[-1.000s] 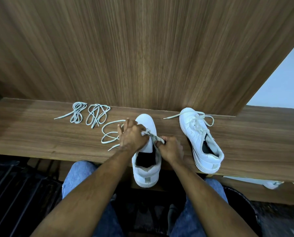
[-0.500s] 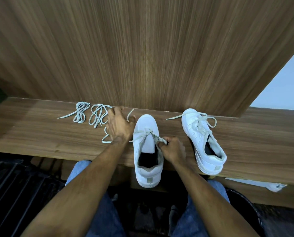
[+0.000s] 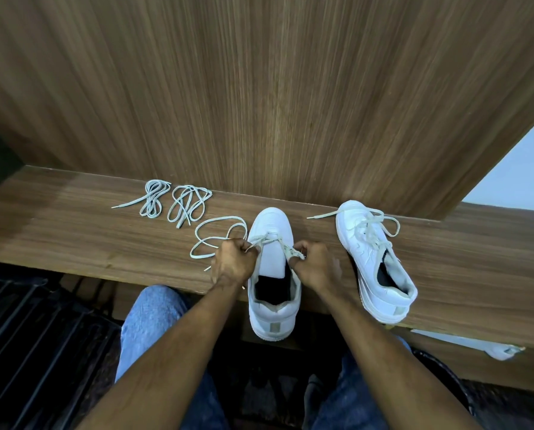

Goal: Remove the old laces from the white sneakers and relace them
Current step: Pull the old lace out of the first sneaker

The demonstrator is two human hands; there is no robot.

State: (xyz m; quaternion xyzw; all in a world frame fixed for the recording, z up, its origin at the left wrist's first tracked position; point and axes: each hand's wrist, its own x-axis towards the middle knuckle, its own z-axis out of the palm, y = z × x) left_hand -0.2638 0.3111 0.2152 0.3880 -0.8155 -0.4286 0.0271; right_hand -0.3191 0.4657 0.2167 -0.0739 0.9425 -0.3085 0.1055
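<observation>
Sneakers, white, qty 2, on wooden shelf w/ wood panel behind. Near sneaker sits centre, toe to panel, heel overhanging shelf edge; we have it mid-lacing, only the lowest eyelets near the toe threaded. Lace crosses the tongue; its long tail loops loose on the shelf just left of the shoe. Left hand is clenched on the left strand beside the shoe; right hand pinches the right strand at the eyelet row, fingers closed on it. Second sneaker lies well right, angled, laced & loosely tied, untouched. Spare laces, 2 bundles, lie left near the panel. Step in hand, as we judge it: evening the two ends. To do it well we should pull both sides w/ equal tension, keep the lace flat w/o twist, match tail lengths before the next eyelet, & steady the shoe so the heel doesn't tip off.
</observation>
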